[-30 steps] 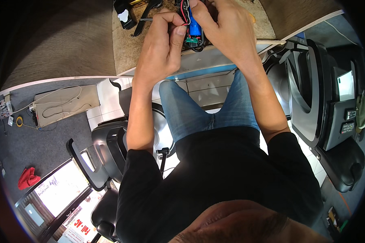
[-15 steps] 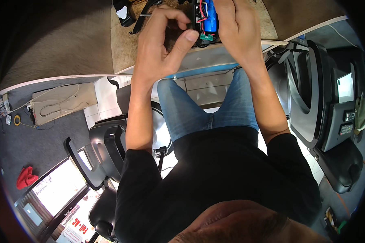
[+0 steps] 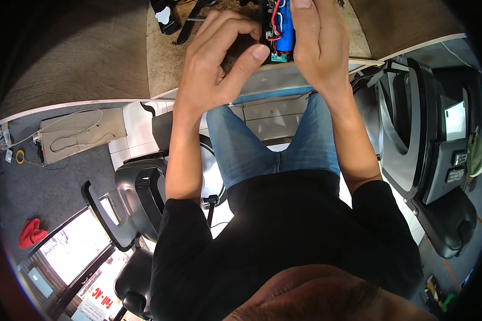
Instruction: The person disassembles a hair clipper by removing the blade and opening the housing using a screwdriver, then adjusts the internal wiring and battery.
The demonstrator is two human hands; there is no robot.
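Note:
At the top edge of the head view, an opened black electronic device [image 3: 264, 24] holds a blue cylindrical battery [image 3: 285, 40], red, white and black wires [image 3: 276, 21], and a small green circuit board [image 3: 278, 57] at its near end. My right hand [image 3: 324, 51] grips its right side, the thumb pointing away from me; the fingertips are hidden. Along its left side, my left hand [image 3: 214, 61] is curved, with thumb and forefinger apart and their tips close to the casing. Whether they touch it I cannot tell. The device's far end is cut off by the frame.
A worn brown work board [image 3: 163, 69] lies on the bench, with a black item with a white patch [image 3: 164, 17], a black-handled tool [image 3: 186, 29] and a thin metal rod [image 3: 196, 20] left of my hand. Black-and-grey chairs [image 3: 139, 192] stand around me.
The device has shifted a little to the right and toward me, and my right hand has gone with it. My left hand has edged right, keeping its curved pose.

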